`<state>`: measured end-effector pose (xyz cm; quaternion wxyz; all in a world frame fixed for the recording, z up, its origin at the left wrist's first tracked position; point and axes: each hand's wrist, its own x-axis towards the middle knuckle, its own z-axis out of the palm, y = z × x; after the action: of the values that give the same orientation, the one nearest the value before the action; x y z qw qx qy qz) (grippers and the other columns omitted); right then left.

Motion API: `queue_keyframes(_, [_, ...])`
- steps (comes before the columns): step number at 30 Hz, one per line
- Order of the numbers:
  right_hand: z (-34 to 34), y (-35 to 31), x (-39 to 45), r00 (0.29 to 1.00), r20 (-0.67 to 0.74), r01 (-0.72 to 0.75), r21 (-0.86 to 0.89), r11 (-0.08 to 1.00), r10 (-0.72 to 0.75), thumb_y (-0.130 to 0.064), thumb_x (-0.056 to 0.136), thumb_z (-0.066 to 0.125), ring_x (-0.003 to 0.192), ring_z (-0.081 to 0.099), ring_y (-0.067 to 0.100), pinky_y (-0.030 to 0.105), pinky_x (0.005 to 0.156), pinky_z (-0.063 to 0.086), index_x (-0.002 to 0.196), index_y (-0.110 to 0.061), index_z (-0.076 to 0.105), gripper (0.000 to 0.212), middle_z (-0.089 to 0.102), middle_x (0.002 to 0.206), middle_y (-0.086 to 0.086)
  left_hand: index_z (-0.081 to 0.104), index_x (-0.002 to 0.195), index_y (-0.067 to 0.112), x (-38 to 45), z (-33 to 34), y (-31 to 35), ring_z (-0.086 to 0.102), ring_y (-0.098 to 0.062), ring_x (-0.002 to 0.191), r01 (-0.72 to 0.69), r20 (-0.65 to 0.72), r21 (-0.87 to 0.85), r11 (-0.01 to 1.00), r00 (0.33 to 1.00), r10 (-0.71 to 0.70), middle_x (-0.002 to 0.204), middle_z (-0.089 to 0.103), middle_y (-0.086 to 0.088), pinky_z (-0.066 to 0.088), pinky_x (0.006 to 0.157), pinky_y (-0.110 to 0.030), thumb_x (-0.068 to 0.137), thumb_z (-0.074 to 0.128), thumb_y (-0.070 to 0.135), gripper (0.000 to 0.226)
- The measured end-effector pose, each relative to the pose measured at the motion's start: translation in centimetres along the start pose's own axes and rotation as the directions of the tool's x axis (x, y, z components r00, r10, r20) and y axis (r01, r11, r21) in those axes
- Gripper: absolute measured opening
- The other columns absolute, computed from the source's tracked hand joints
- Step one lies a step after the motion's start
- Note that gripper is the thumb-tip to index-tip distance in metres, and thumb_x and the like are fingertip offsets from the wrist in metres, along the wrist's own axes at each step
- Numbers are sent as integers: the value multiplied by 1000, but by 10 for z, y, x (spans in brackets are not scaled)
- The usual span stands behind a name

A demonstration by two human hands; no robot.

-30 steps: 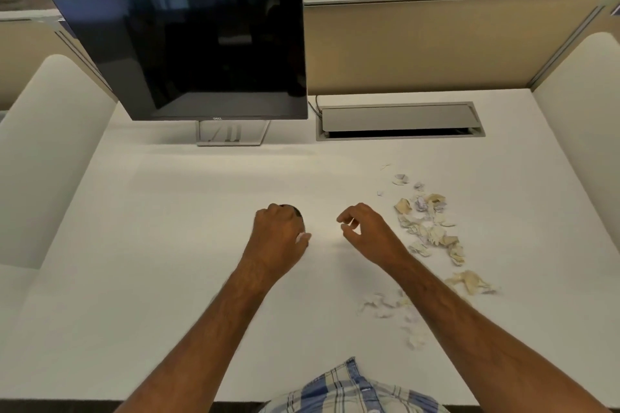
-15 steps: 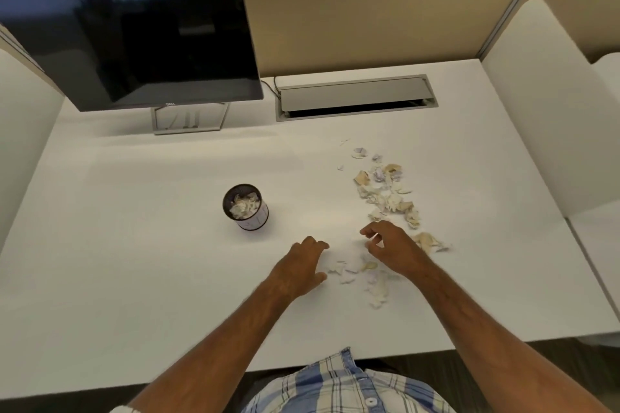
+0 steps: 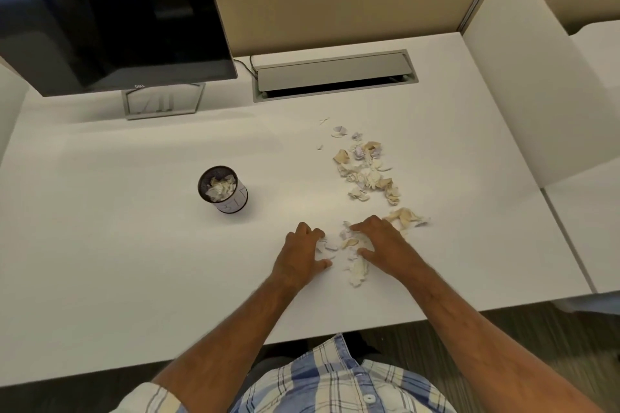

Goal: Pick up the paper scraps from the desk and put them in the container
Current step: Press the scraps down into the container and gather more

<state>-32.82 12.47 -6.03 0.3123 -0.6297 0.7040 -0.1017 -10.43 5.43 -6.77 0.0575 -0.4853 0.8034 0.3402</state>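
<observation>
Two hands are being laid on the white desk [image 3: 134, 261] near its front edge, with a small cluster of paper scraps [image 3: 352, 255] being bracketed between them. The left hand [image 3: 302, 256] is being held flat with fingers loosely spread, and the right hand [image 3: 382, 245] is being held with fingers and thumb apart around the cluster; nothing is being gripped yet by either. A longer trail of torn scraps [image 3: 367, 171] is being left toward the right side of the desk, running back toward the cable tray [image 3: 335, 74]. The mesh pen cup [image 3: 223, 189], serving as the container, is being kept upright to the left of the hands, well apart from them and already partly filled with scraps.

Such scraps are judged to be very light, soft and crumpled, easily scattered by a quick movement; they are probably best gathered by being swept together from both sides and pinched as a bunch.

Compared with half a second earlier, the hands are being brought closer around the cluster, and the cup and the far trail are being left where they were.
</observation>
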Motion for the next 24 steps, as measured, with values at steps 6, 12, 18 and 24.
queue_keyframes(6, [1,-6,2,999,-23,45,-22,999,-45,-18,89,66,115,53,22,37,97,48,137,-21,57,49,53,123,1,56,128,28,-1,3,1,49,-22,106,-18,-63,16,1000,998,19,124,47,2,51,88,-33,83,78,43,52])
queue_keyframes(12, [-1,-8,1,990,88,111,-52,992,-106,-29,84,73,128,42,20,32,107,36,147,-30,46,69,44,144,-4,62,123,24,-4,4,7,53,-22,105,-67,-102,51,996,992,72,123,52,1,52,87,-33,92,73,31,34])
queue_keyframes(18, [4,-15,-2,979,151,156,-153,976,-133,-19,86,75,127,43,21,32,100,45,141,-29,54,60,43,144,-1,70,107,16,-2,5,6,60,-22,97,-71,-110,-18,997,992,68,107,60,-3,50,83,-35,96,64,19,13])
queue_keyframes(24, [9,-26,-2,992,38,127,-227,966,-122,-14,98,58,109,53,20,38,79,54,122,-22,68,27,53,123,0,69,97,13,0,7,3,59,-23,91,-40,-109,-54,998,993,34,99,62,-4,49,78,-35,95,62,15,8])
